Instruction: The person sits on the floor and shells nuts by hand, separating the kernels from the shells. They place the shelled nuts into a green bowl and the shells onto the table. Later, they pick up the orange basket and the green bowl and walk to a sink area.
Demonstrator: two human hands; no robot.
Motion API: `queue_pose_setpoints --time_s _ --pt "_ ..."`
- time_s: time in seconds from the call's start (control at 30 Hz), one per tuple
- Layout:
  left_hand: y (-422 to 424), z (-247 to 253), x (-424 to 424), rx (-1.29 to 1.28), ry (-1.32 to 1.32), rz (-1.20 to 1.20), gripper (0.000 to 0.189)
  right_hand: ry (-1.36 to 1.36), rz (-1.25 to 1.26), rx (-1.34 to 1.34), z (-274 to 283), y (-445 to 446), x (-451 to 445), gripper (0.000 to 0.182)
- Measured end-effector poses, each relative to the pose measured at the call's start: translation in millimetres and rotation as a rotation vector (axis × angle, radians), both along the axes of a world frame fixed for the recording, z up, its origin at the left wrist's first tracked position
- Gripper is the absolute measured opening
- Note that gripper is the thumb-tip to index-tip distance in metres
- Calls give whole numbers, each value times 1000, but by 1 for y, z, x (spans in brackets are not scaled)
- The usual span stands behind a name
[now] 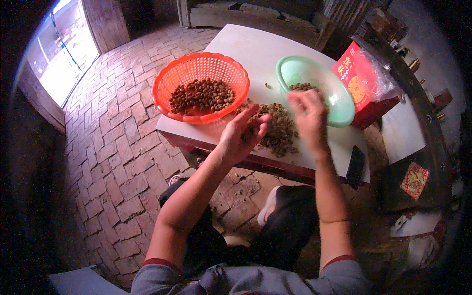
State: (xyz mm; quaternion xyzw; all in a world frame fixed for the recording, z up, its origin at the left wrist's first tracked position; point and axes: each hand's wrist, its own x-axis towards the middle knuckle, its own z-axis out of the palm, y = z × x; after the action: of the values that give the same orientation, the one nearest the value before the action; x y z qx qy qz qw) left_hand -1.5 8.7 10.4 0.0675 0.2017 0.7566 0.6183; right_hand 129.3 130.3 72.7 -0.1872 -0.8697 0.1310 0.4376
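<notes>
My left hand (243,134) is cupped above the table's near edge, with small dark-brown nut-like pieces between thumb and fingers. Under and beside it, a loose heap of brown husks or broken shells (278,129) lies on the white tabletop (250,44). My right hand (309,114), blurred by motion, is over the near rim of a pale green plastic basin (335,96); whether its fingers hold anything is unclear. Brown pieces (304,87) lie in that basin, partly hidden by the hand. To the left, a red-orange plastic colander (201,61) holds many round brown nuts or dried fruits (202,94).
A red printed carton (356,84) with clear plastic film (379,77) stands right of the basin. One stray piece (267,85) lies between the containers. A dark flat object (356,162) is at the table's right corner. Brick floor (121,177) surrounds the table; a bright doorway (66,48) is far left.
</notes>
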Motion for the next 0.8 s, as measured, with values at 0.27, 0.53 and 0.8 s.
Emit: queue_pose_setpoints --time_s 0.27,0.53,0.8 --pt "4 -21 -4 213 12 -52 50 -151 249 -318 -45 -53 -6 36" --pt "-7 -16 10 176 40 -152 49 -102 306 -391 -55 -46 8 24" --pt "-16 -12 26 -44 189 -114 37 66 198 -462 -52 -44 17 9"
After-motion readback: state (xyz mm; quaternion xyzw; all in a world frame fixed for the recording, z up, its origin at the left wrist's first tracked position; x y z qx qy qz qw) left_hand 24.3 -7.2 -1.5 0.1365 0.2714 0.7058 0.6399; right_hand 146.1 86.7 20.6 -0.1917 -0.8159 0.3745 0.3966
